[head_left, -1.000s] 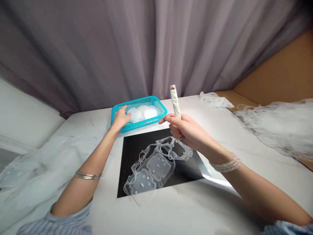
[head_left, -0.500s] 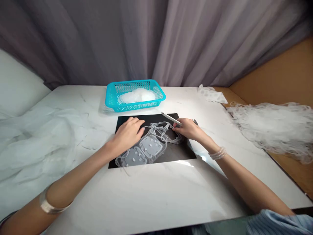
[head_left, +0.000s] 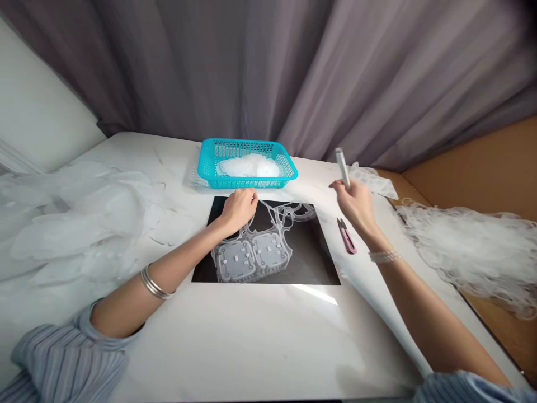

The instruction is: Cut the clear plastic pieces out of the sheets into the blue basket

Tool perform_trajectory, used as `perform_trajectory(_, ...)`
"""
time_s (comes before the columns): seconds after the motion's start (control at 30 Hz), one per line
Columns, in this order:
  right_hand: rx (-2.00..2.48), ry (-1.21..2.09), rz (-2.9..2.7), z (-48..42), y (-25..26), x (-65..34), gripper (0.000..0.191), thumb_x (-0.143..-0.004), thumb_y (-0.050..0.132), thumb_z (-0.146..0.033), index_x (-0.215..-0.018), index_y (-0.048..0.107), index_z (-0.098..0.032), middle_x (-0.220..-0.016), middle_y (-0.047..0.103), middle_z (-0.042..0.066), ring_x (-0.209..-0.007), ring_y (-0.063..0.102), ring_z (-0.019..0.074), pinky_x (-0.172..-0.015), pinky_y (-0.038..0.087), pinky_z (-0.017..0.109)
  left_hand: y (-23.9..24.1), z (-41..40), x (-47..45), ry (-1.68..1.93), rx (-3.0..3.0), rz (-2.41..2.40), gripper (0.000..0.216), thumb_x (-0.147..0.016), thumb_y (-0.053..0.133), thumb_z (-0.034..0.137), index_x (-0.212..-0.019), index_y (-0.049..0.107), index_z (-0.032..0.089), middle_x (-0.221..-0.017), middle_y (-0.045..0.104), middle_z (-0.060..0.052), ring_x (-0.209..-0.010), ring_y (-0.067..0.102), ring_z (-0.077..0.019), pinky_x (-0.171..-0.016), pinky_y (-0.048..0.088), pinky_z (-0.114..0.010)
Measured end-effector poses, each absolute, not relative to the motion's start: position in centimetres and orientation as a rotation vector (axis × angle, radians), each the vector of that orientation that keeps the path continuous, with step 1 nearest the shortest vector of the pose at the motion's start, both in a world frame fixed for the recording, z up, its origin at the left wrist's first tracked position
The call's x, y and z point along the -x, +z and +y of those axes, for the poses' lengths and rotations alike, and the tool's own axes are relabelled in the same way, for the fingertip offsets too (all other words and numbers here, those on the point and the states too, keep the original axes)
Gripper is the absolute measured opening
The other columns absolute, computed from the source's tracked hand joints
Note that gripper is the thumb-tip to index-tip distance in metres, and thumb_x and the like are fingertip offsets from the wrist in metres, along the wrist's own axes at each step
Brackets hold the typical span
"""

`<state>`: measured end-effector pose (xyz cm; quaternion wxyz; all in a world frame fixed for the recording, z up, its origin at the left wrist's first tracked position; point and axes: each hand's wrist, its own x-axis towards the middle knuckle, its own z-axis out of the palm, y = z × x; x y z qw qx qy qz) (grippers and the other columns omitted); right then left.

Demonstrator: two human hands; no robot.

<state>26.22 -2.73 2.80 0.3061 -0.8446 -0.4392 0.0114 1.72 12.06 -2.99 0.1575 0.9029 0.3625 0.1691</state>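
A translucent molded sheet (head_left: 251, 254) with two rounded rectangular panels, raised nubs and thin looping strands lies on a black mat (head_left: 306, 252). My left hand (head_left: 240, 210) is closed at the mat's far edge, just in front of the blue basket. Clear strands run up to its fingers, and the exact grip is hidden. My right hand (head_left: 356, 204) is raised right of the mat, its fingers wrapped round a slim whitish tool (head_left: 342, 168) that points up; its kind is unclear. Below that hand, pink-handled thread snips (head_left: 347, 238) lie on the table.
A blue basket (head_left: 247, 182) holding whitish translucent pieces stands behind the mat. Translucent sheets (head_left: 84, 224) are heaped at left. A pile of clear stringy scraps (head_left: 470, 246) lies at right, and a small translucent piece (head_left: 375, 180) at back right. A grey curtain (head_left: 210, 73) hangs behind.
My right hand has lifted away from the mat to the right with the tool, uncovering the snips. My left hand has moved toward the basket and closed; the molded sheet has turned and straightened.
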Motion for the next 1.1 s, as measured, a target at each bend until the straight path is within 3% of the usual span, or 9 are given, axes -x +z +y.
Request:
perform_trajectory(0.1,1.747,0.53,-1.031,-5.5,3.3,-21.8,0.04,-0.096,0.04,-0.049,-0.08,0.061,-0.019,-0.06,0.043,-0.001,-0.059,0.051,0.0169,-0.065,0.045,0.032,-2.9,12.1,-0.7,0.51,-2.592,1.029,0.025,-0.092,0.045,0.017,-0.105,0.065,0.011,-0.09,0.069,-0.014,-0.088,0.065,-0.0264,-0.082,0.048,-0.037)
perform_trajectory(0.2,1.43,1.046,-1.034,-8.0,2.9,-15.8,0.041,-0.096,0.045,-0.052,-0.074,0.058,-0.02,-0.068,0.052,0.001,-0.071,0.059,0.0182,-0.077,0.048,0.034,-2.0,10.8,0.9,0.526,-2.639,0.901,0.029,-0.093,0.044,0.019,-0.115,0.061,0.009,-0.109,0.067,-0.017,-0.107,0.061,-0.0287,-0.093,0.046,-0.04)
perform_trajectory(0.27,1.41,1.158,-1.041,-9.0,2.3,-12.6,0.042,-0.097,0.043,-0.05,-0.074,0.058,-0.019,-0.075,0.058,0.003,-0.08,0.06,0.0192,-0.084,0.047,0.035,-1.2,9.5,2.2,0.512,-2.679,0.761,0.029,-0.094,0.044,0.02,-0.116,0.061,0.011,-0.117,0.064,-0.016,-0.115,0.057,-0.0284,-0.099,0.044,-0.04)
perform_trajectory(0.43,1.71,0.703,-0.959,-10.7,0.8,-12.4,0.037,-0.097,0.045,-0.046,-0.073,0.058,-0.02,-0.091,0.066,0.007,-0.101,0.059,0.0233,-0.097,0.04,0.037,-1.2,6.0,6.2,0.445,-2.85,0.099,0.03,-0.094,0.042,0.013,-0.116,0.062,0.015,-0.123,0.065,-0.014,-0.121,0.057,-0.026,-0.104,0.043,-0.039)
perform_trajectory(0.53,1.853,0.431,-0.843,-11.5,0.0,-16.1,0.042,-0.095,0.045,-0.052,-0.074,0.061,-0.019,-0.1,0.069,0.009,-0.106,0.058,0.0261,-0.094,0.041,0.039,-2.4,4.6,7.7,0.419,-3.008,-0.116,0.034,-0.095,0.043,0.015,-0.127,0.057,0.011,-0.136,0.058,-0.017,-0.129,0.052,-0.0287,-0.106,0.042,-0.041)
perform_trajectory(0.67,1.704,0.427,-0.562,-12.2,-0.5,-19.9,0.046,-0.09,0.049,-0.061,-0.078,0.063,-0.019,-0.092,0.064,0.006,-0.086,0.061,0.0197,-0.07,0.05,0.031,-3.2,3.3,8.0,0.434,-3.124,-0.073,0.039,-0.097,0.045,0.026,-0.132,0.053,0.012,-0.141,0.054,-0.018,-0.13,0.051,-0.0322,-0.106,0.041,-0.046)
perform_trajectory(0.83,1.597,0.493,-0.569,-12.1,0.4,-18.1,0.044,-0.093,0.049,-0.058,-0.077,0.061,-0.019,-0.055,0.044,-0.005,-0.047,0.043,0.0099,-0.044,0.039,0.022,-2.4,1.6,5.7,0.561,-3.116,-0.116,0.04,-0.1,0.038,0.028,-0.133,0.052,0.011,-0.143,0.053,-0.016,-0.133,0.048,-0.0284,-0.109,0.038,-0.044)
perform_trajectory(0.97,1.776,0.532,-0.963,-12.3,0.0,-15.4,0.031,-0.094,0.056,-0.046,-0.099,0.067,-0.018,-0.075,0.064,0.002,-0.063,0.062,0.0137,-0.058,0.052,0.027,-2.9,0.0,2.7,0.579,-3.097,-0.083,0.049,-0.098,0.045,0.037,-0.135,0.052,0.006,-0.141,0.055,-0.019,-0.131,0.05,-0.0314,-0.11,0.038,-0.043)
perform_trajectory(1.1,1.877,0.467,-1.193,-12.9,-1.5,-14.7,0.023,-0.096,0.056,-0.036,-0.107,0.068,-0.019,-0.085,0.071,0.004,-0.074,0.069,0.0165,-0.072,0.057,0.031,-3.9,-0.7,1.8,0.481,-3.111,0.06,0.053,-0.096,0.048,0.041,-0.134,0.053,0.004,-0.14,0.055,-0.023,-0.131,0.05,-0.0361,-0.104,0.042,-0.044)
